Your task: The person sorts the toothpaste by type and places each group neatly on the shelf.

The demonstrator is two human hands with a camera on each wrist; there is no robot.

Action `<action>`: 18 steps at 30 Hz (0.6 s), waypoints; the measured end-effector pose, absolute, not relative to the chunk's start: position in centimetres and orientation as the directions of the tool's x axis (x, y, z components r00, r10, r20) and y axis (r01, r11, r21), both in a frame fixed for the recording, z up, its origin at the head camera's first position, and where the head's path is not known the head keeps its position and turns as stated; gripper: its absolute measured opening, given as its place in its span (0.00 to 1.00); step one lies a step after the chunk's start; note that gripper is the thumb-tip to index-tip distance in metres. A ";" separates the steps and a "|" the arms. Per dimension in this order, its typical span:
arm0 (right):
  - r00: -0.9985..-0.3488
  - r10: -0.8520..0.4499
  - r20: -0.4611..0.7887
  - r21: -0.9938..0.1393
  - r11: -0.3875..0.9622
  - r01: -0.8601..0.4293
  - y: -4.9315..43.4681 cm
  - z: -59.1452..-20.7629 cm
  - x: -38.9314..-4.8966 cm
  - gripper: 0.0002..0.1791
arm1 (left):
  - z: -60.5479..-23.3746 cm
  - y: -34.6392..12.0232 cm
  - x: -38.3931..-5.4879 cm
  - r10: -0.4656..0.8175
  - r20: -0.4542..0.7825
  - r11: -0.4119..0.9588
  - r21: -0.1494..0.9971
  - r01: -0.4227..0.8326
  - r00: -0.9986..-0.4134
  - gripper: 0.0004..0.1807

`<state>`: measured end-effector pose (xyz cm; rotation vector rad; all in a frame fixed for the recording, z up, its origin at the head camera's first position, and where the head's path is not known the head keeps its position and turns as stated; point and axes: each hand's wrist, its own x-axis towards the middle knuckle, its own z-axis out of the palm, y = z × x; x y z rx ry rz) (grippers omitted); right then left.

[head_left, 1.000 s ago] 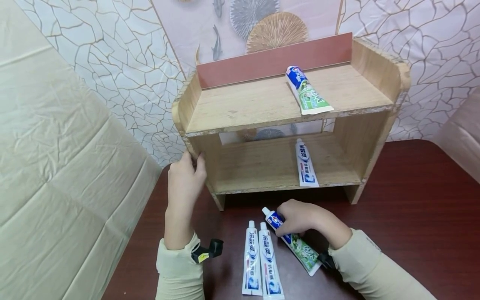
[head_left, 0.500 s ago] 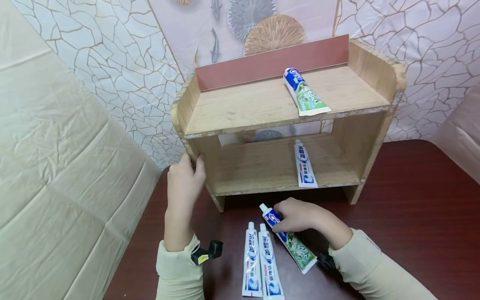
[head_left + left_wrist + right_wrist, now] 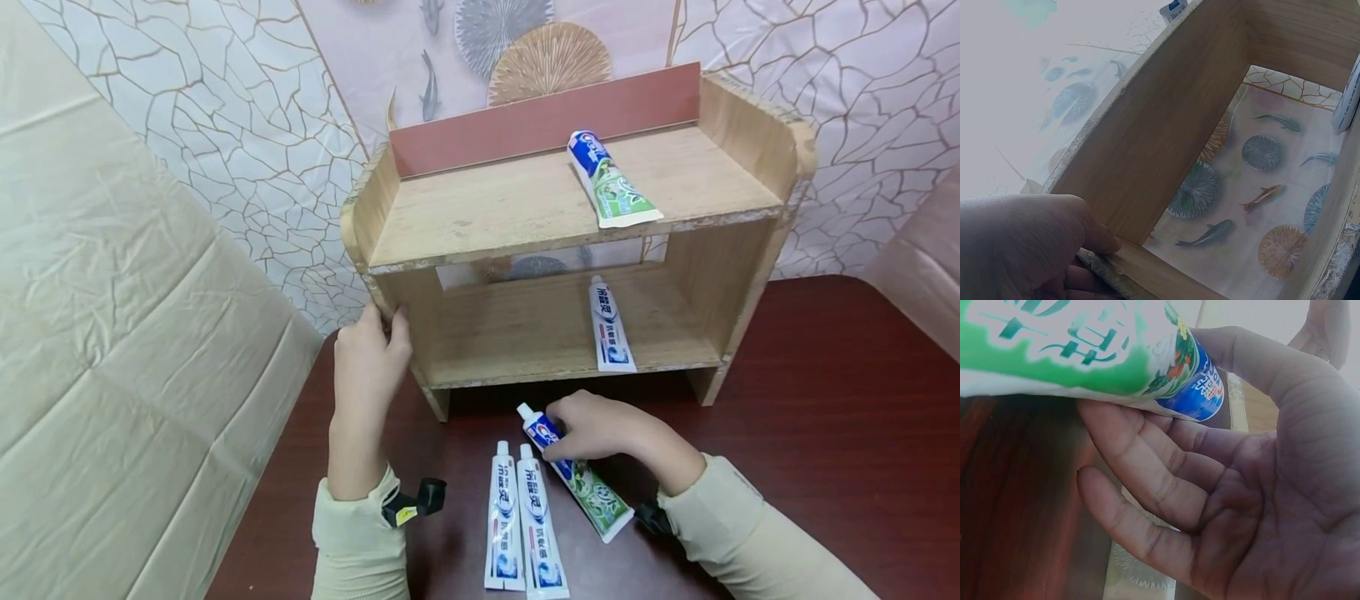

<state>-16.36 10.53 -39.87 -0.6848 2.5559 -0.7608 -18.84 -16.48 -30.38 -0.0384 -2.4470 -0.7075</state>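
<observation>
A cracked-pattern wall (image 3: 225, 125) stood behind a dark red table (image 3: 847, 400). The right hand (image 3: 600, 427) pinched a green tube (image 3: 594, 493) between thumb and fingers near its capped end, the little finger standing clear of it. The tube lay aslant in front of the rack (image 3: 723, 287); whether its flat end touched the table, I could not tell. The left hand (image 3: 371, 354) gripped the rack's left side panel (image 3: 420, 317), thumb over the edge.

Held so far from its middle, the tube could have twisted out of the pinch and knocked the right white tube (image 3: 537, 525) just beside it, which lay next to the left white tube (image 3: 504, 521). A tug from the left hand could have jolted the rack and shifted what it bore.

The upper shelf (image 3: 487, 208) carried another green tube (image 3: 611, 183), the likelier to slip, since its flat end reached the front edge. The lower shelf (image 3: 517, 333) held a third white tube (image 3: 611, 329), also reaching the front.
</observation>
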 end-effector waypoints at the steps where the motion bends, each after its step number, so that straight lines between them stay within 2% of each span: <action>1: -0.807 -0.548 -0.221 -0.588 0.734 -0.338 10.5 -39.8 -16.4 0.11 | -30.4 -16.5 -18.8 -0.130 0.545 0.858 0.480 0.181 -0.828 0.17; 18: -0.807 -0.551 -0.211 -0.590 0.730 -0.344 10.5 -39.8 -16.4 0.11 | -30.3 -16.5 -18.9 -0.135 0.540 0.862 0.478 0.171 -0.831 0.18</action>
